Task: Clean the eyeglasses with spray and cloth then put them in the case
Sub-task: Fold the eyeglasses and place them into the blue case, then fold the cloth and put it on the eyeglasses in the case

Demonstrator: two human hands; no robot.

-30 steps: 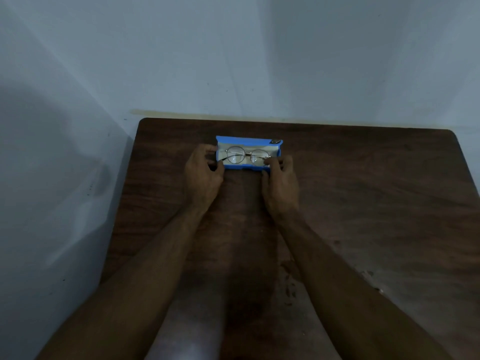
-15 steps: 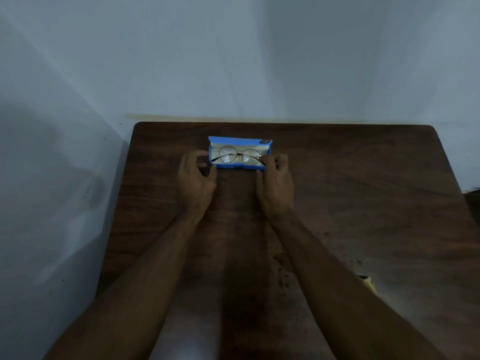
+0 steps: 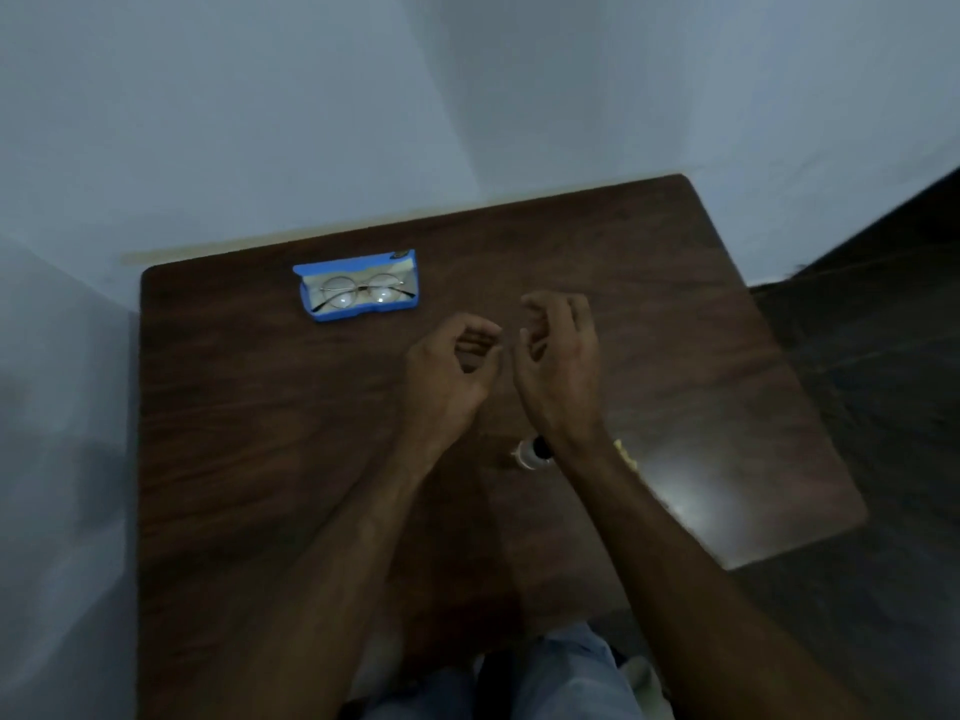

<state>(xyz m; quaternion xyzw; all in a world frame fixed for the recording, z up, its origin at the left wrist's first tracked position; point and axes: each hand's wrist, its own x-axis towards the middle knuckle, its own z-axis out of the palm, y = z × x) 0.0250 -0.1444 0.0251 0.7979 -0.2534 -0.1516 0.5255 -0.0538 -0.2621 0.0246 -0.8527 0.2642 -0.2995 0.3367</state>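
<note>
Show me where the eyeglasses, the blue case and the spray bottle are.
eyeglasses (image 3: 362, 288): head view, on the bridge between the lenses.
blue case (image 3: 363, 310): head view, on its front wall.
spray bottle (image 3: 527, 456): head view, on its pale visible part.

A dark brown wooden desk (image 3: 260, 433) with rounded corners stands in a corner of the room. A pale bluish wall (image 3: 311, 122) is behind it and on its left side. A thin pale strip (image 3: 208, 249) runs along the far edge of the desk. A bright reflection of light (image 3: 685, 491) lies on its right part. To the right there is a dark floor (image 3: 883, 356).
</note>
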